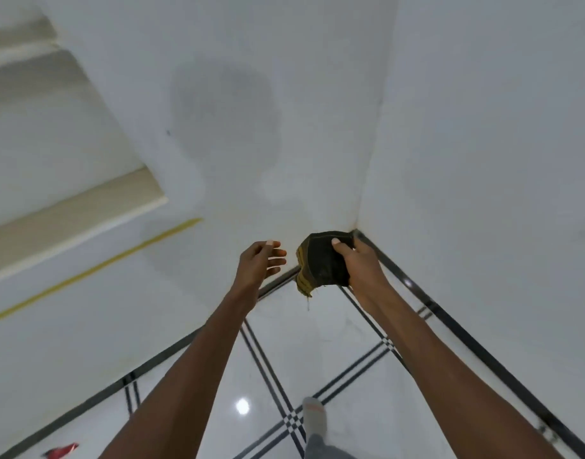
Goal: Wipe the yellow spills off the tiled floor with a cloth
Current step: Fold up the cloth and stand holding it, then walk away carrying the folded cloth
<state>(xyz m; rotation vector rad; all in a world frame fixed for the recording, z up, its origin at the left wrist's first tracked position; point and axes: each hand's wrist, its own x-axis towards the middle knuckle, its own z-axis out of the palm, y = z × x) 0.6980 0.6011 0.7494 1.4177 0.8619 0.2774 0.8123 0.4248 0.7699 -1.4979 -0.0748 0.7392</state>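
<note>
My right hand [360, 263] grips a dark folded cloth [320, 263] with yellow-stained frayed edges, held up in front of the room's corner. My left hand [261, 260] is just left of the cloth, fingers spread and holding nothing, a small gap from it. Below lies the glossy white tiled floor [317, 336] with thin black line borders. I see no yellow spill on the visible tiles. A thin yellow line [95, 270] runs along the left wall.
Two white walls meet at the corner [355, 228] behind the cloth. Cream stair steps [69, 210] rise at the left. My foot in a grey sock [314, 419] stands on the floor below. A small red object [60, 450] lies at the bottom left.
</note>
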